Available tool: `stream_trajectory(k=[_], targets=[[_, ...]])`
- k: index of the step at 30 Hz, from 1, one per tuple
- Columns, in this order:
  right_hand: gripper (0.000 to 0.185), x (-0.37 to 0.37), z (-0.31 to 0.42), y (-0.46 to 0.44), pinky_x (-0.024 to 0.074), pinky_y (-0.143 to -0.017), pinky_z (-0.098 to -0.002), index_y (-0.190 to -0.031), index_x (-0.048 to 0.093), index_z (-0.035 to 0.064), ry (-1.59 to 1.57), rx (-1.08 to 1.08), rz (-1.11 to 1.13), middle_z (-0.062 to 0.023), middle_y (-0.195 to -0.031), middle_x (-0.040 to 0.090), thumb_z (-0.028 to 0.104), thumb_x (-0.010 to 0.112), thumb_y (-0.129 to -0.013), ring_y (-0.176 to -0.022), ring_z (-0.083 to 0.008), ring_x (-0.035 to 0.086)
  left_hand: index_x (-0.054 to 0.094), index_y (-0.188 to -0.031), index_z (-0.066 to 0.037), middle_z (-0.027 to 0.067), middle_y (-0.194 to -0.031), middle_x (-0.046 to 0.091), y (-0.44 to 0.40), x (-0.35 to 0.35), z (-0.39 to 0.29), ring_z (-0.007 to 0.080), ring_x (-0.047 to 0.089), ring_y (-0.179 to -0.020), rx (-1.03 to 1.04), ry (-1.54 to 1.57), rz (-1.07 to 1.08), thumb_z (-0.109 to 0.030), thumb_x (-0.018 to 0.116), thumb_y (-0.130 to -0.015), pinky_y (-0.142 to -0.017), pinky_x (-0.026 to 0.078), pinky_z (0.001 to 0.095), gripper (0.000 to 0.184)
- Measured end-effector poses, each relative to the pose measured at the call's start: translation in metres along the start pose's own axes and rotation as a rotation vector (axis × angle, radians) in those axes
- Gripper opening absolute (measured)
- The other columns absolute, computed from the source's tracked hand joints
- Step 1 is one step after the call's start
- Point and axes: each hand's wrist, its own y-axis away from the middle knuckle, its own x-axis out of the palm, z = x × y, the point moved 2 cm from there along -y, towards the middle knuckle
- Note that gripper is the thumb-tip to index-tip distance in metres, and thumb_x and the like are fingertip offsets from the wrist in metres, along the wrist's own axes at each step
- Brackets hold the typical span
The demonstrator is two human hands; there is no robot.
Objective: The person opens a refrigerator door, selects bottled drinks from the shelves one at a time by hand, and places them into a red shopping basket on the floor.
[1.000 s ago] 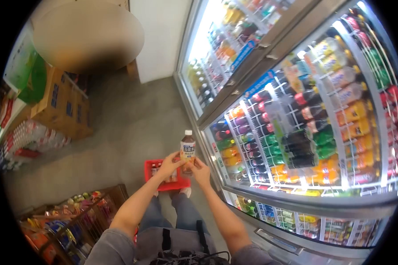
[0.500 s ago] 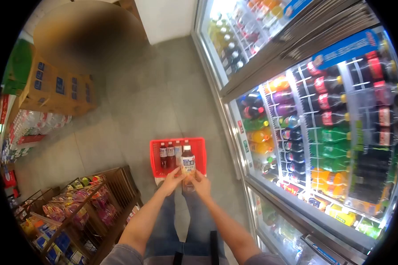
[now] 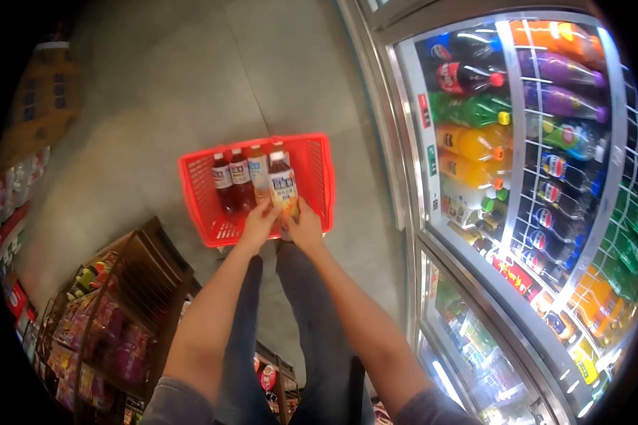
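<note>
A drink bottle (image 3: 283,187) with a dark cap, a white label and orange colouring low down is gripped between my two hands. My left hand (image 3: 259,223) closes on its lower left side, and my right hand (image 3: 305,225) on its lower right. The bottle is tilted over the near part of a red plastic basket (image 3: 322,177). Inside the basket stand two dark red bottles (image 3: 240,180) on the left and an amber bottle (image 3: 259,173) with a pale label. Another bottle (image 3: 279,147) behind the held one is mostly hidden.
On the right is a lit drinks cooler (image 3: 390,134) with rows of bottles on wire shelves. A snack rack (image 3: 131,283) stands at lower left, near my legs. Cardboard boxes (image 3: 46,99) are at upper left. Grey tiled floor (image 3: 170,78) surrounds the basket.
The view has come lower and turned, so the basket looks larger and sits higher and further left. Both hands keep hold of the bottle, which leans more now.
</note>
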Motion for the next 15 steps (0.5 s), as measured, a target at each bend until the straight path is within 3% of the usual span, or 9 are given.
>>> stream_trajectory(k=[3,5,6,9,12,14,15], targets=[[0.054,0.019,-0.029,-0.038,0.0500,-0.085,-0.0498,-0.131,0.049,-0.0007,0.006,-0.006,-0.024,-0.0288,-0.111,0.063,0.015,0.068,-0.083,-0.102,-0.0451,0.062,0.045,-0.145,-0.005,0.0068,-0.119,0.061,-0.048,0.004,0.019,0.0176,0.060,-0.110,-0.069,0.067,0.005,-0.018,0.059,-0.099,-0.096,0.052,0.0327,0.050],[0.047,0.029,-0.049,-0.063,0.0498,-0.080,-0.0530,-0.123,0.048,-0.0052,0.025,-0.051,-0.097,-0.0301,-0.103,0.063,0.014,0.067,-0.084,-0.095,-0.0470,0.062,0.048,-0.145,-0.010,0.0057,-0.113,0.065,-0.077,0.011,0.032,0.0129,0.061,-0.099,-0.088,0.064,-0.056,-0.015,0.060,-0.097,-0.080,0.052,0.0264,0.050],[0.047,0.036,-0.060,-0.075,0.0498,-0.080,-0.0530,-0.123,0.048,-0.0052,0.023,-0.051,-0.089,-0.0301,-0.103,0.063,0.014,0.067,-0.084,-0.095,-0.0470,0.062,0.048,-0.145,-0.010,0.0057,-0.113,0.065,-0.092,0.013,0.036,0.0129,0.061,-0.099,-0.091,0.064,-0.063,-0.015,0.060,-0.097,-0.080,0.052,0.0264,0.050],[0.054,0.053,-0.092,-0.101,0.0501,-0.079,-0.0554,-0.133,0.037,-0.0035,0.065,0.164,-0.027,-0.0295,-0.111,0.060,0.017,0.061,-0.089,-0.096,-0.0486,0.061,0.050,-0.143,-0.012,0.0069,-0.115,0.065,-0.128,0.020,0.054,0.0132,0.062,-0.093,-0.088,0.091,-0.020,-0.014,0.060,-0.097,-0.074,0.053,0.0273,0.048],[0.058,0.062,-0.101,-0.113,0.0504,-0.080,-0.0554,-0.137,0.033,-0.0022,0.163,0.233,-0.022,-0.0284,-0.115,0.059,0.017,0.060,-0.090,-0.097,-0.0484,0.061,0.054,-0.138,-0.009,0.0087,-0.111,0.067,-0.146,0.022,0.071,0.0144,0.064,-0.092,-0.099,-0.138,-0.073,-0.014,0.060,-0.096,-0.072,0.053,0.0273,0.043],[0.058,0.071,-0.116,-0.121,0.0507,-0.079,-0.0548,-0.137,0.035,0.0001,0.204,0.180,-0.083,-0.0289,-0.113,0.060,0.017,0.061,-0.089,-0.095,-0.0477,0.062,0.057,-0.133,-0.007,0.0130,-0.104,0.070,-0.148,0.031,0.076,0.0176,0.066,-0.092,-0.154,0.023,-0.138,-0.017,0.060,-0.095,-0.073,0.053,0.0298,0.039],[0.057,0.076,-0.128,-0.121,0.0511,-0.078,-0.0542,-0.137,0.036,0.0024,0.248,0.130,-0.148,-0.0294,-0.110,0.062,0.018,0.061,-0.088,-0.092,-0.0469,0.063,0.057,-0.133,-0.006,0.0153,-0.103,0.071,-0.149,0.033,0.075,0.0193,0.066,-0.092,-0.079,-0.148,-0.124,-0.018,0.060,-0.095,-0.075,0.052,0.0313,0.039]])
